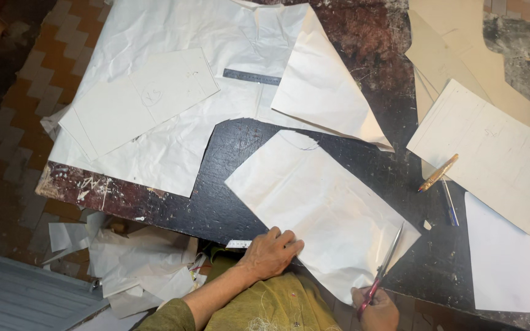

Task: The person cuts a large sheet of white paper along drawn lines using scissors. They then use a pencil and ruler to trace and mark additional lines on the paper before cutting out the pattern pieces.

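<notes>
Dark scarred table [228, 202]: near its front edge, I'd keep my left hand [271, 252] flat on the paper sheet [320, 202] while my right hand [376, 308], closed around the scissors [383, 268], cuts slowly.

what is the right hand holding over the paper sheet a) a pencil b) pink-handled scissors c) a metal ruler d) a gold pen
b: the right hand grips pink-handled scissors whose blades lie along the edge of the white paper sheet, while the gold pen and the metal ruler lie untouched on the table.
</notes>
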The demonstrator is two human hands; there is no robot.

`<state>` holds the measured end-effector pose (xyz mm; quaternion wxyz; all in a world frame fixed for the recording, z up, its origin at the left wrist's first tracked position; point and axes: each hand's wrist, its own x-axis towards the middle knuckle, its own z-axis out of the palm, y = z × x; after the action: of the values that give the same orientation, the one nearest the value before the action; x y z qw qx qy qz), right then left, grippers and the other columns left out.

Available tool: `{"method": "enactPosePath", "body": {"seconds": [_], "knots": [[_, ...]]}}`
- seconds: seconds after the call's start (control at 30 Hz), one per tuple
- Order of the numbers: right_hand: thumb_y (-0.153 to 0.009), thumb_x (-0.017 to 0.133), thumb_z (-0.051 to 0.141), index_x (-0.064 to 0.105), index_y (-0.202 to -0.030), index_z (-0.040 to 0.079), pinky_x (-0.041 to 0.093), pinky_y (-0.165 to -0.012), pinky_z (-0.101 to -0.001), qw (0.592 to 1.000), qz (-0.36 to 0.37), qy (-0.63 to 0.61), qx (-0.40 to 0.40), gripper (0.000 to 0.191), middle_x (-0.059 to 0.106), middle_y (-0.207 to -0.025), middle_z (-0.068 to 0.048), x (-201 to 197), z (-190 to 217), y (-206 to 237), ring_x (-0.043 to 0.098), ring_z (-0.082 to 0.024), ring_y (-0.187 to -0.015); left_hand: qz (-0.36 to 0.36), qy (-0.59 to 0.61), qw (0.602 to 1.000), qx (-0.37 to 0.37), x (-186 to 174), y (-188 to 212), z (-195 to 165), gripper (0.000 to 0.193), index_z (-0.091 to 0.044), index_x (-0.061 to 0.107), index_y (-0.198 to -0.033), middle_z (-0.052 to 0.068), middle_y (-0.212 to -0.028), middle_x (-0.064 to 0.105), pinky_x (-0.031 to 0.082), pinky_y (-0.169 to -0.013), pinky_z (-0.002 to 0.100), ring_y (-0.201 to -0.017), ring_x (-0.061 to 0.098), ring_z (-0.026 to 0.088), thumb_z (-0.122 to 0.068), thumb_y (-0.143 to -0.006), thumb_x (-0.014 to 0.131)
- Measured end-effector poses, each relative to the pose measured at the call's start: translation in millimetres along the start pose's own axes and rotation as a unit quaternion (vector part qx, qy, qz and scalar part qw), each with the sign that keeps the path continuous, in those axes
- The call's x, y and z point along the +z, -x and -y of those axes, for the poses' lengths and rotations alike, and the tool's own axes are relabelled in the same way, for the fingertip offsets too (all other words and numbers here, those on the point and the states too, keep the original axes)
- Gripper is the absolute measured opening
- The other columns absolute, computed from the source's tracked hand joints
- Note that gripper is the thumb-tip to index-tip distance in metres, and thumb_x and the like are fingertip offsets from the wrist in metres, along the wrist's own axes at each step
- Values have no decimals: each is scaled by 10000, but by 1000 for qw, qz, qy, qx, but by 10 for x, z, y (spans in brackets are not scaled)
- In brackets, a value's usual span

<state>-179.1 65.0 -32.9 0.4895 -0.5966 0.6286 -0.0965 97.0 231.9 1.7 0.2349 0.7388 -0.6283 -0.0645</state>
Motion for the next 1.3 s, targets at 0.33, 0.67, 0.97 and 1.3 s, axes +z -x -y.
{"method": "enactPosePath", "body": {"seconds": [0.33,0.67,0.97,1.3], "knots": [[-790,825,106,695,-734,5,521,-546,-261,992,82,-88,31,174,720,-643,-84,682,214,972,637,-117,-552,44,47,978,-201,-378,46,170,372,-166,612,-1223,88,-1077,561,553,-681,489,-847,658,334,-297,-883,686],[-803,845,124,628,-768,63,559,-589,-284,883,387,-256,-59,228,727,-757,-101,1147,52,1713,665,-132,-641,32,-79,961,-262,-808,-192,217,743,-135,405,-1494,158,-1224,427,555,-616,426,-961,487,364,-459,-891,692],[-846,805,301,702,-861,51,503,-604,-228,989,-68,-24,-126,271,764,-856,10,176,-57,1196,635,-54,-668,26,-45,985,-167,-557,468,-14,571,-126,543,-1363,126,-1127,506,557,-653,416,-946,521,324,-376,-878,709],[-789,849,134,591,-700,114,376,-508,-220,977,61,-136,-154,274,551,-613,61,886,457,1180,465,-47,-547,140,-65,932,-328,-856,29,-27,455,-76,676,-1085,156,-1019,628,577,-657,468,-839,693,340,-514,-984,603]]}}
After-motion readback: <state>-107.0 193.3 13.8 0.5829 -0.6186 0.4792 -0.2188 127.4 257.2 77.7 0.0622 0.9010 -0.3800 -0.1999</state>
